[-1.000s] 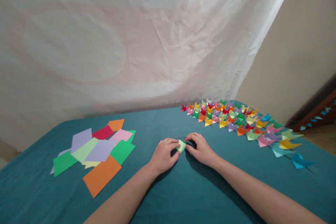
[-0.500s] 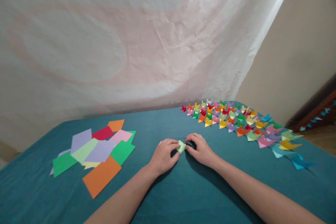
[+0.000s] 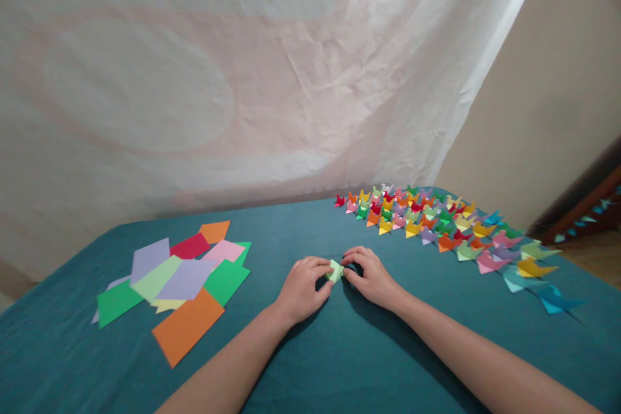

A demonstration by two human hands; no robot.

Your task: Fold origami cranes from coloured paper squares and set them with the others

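Observation:
A small folded piece of light green paper is held between my two hands, low over the middle of the table. My left hand pinches its left side between thumb and fingers. From the right, the thumb and forefinger of my right hand close on its right edge. The fingertips hide parts of the paper, so its exact folded shape is hard to make out.
Loose coloured paper sheets lie overlapping on the left of the teal-covered table. Several rows of small folded paper birds stand at the right. A pale cloth hangs behind the table.

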